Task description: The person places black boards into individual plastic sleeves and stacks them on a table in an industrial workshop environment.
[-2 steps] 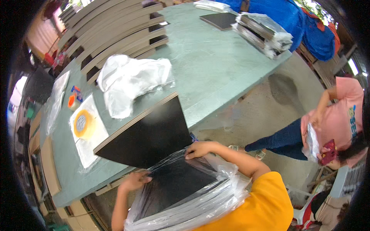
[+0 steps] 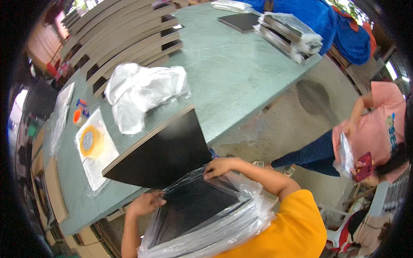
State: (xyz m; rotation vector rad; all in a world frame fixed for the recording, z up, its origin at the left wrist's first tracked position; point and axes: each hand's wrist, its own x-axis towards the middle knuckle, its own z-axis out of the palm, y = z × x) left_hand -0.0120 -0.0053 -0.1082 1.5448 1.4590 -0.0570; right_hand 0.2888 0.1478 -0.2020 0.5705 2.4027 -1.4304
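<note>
Left hand (image 2: pixel 146 203): at left end of the bag's mouth, fingers bent against the film; grip blurred, cannot tell if clamped.
Right hand (image 2: pixel 219 167): at right end of the same mouth, fingertips clamped on the film edge.
Hands: well apart, one at each side of the opening.
Bag (image 2: pixel 215 234): clear plastic, in front of the yellow shirt (image 2: pixel 294 223), many film layers bunched at the near side.
Panel (image 2: pixel 198 208): black, showing through the bag.
Boards (image 2: pixel 167 150): black-faced stack, tilted up just beyond the hands, lower edge meeting the bag's mouth; cannot tell whether any part is inside.
Surface (image 2: pixel 232 77): green, beyond the hands.
Surface, left: tape roll (image 2: pixel 97 142) on white sheets (image 2: pixel 99 170); orange-cored roll (image 2: pixel 78 117) near.
Surface, middle: crumpled film (image 2: pixel 144 96), beside the grey stack (image 2: pixel 116 41).
Surface, far right: wrapped packs (image 2: pixel 292 36), thin dark board (image 2: pixel 238 22) just beside.
Behind packs: blue tarp (image 2: pixel 307 19).
Floor, right: co-worker (image 2: pixel 370 124) in pink top, clear plastic in hand.
</note>
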